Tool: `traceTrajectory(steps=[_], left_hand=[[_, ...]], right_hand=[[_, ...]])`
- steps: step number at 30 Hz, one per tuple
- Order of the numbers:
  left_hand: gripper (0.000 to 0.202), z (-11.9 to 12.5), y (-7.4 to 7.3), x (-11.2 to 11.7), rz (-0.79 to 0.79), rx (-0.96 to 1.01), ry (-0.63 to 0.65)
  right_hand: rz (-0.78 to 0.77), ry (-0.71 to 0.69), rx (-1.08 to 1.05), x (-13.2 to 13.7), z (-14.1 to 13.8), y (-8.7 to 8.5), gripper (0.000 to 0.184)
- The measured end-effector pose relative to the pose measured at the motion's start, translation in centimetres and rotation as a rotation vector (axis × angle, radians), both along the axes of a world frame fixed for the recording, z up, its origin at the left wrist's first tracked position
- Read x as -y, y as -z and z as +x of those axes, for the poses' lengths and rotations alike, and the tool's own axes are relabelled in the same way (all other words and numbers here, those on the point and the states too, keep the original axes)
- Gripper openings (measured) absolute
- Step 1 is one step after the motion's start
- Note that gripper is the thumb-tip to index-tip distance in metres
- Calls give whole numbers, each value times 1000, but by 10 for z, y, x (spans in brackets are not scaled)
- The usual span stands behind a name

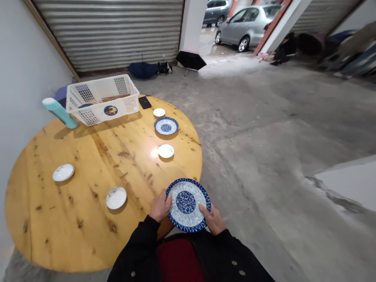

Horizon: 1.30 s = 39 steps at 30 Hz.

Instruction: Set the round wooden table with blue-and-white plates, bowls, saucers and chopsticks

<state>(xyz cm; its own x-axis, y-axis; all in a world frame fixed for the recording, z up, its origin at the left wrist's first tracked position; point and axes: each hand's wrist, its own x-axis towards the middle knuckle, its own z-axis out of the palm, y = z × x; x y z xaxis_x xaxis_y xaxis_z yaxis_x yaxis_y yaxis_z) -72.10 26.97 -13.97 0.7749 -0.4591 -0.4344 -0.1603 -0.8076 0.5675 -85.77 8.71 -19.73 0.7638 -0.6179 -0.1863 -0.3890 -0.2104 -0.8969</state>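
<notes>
A blue-and-white patterned plate [188,205] is held in front of my body, tilted toward me, at the near right edge of the round wooden table [88,231]. My left hand [161,206] grips its left rim, the thumb lying on the upper face. On the right rim, my right hand [213,219] is closed the same way, thumb over the patterned surface. The fingers beneath the plate are hidden. Closest on the tabletop are a small white dish [116,197] to the left and another small white dish [166,151] beyond the plate.
A second blue-and-white plate [166,126] lies farther back, near a white saucer [159,112]. Another dish [63,172] sits at left. A white plastic basket [102,96], a teal bottle [60,113] and a black phone [145,102] are at the far side. Umbrellas [190,60] stand on the floor.
</notes>
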Motion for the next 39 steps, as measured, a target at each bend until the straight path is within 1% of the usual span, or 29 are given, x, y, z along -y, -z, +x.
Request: traceTrajectory(steps=[2,4,7,9,12,14,17,20,25,30,32,35,39], left_hand=[[24,-9,-2,22,-4,15,3],[25,-20,-2,51,-20,20,5],[24,-38,-1,102,-82,15,4],[22,-52,1,140,-120,2,7],[21,-72,4,194,-111,-26,10],[21,-84,4,225,-83,-36,11],[21,-95,0,260,-46,-44,18],[22,-96,-6,282,-5,-61,20],[22,-83,-11,311,62,-73,11],[22,-53,-5,346,47,-93,21],[23,-36,-1,362,24,-104,22],[27,-4,1,385,4,-108,7],[31,39,-4,407,-24,-117,-30]], right_hand=[[30,-23,-5,22,-9,-5,61],[10,-26,-16,51,-20,-10,59],[-27,-19,-18,103,-42,-15,55],[-57,1,-40,141,-57,-15,54],[-100,29,-83,197,-80,-12,54],[-129,39,-101,229,-92,-10,54],[-153,52,-131,265,-104,-10,55],[-120,30,-156,286,-105,-12,55],[-89,21,-200,310,-92,-10,56],[-67,35,-204,346,-64,-6,52],[-67,39,-218,363,-47,-7,50],[-89,22,-229,390,-14,-11,53],[-114,-34,-235,423,38,-21,56]])
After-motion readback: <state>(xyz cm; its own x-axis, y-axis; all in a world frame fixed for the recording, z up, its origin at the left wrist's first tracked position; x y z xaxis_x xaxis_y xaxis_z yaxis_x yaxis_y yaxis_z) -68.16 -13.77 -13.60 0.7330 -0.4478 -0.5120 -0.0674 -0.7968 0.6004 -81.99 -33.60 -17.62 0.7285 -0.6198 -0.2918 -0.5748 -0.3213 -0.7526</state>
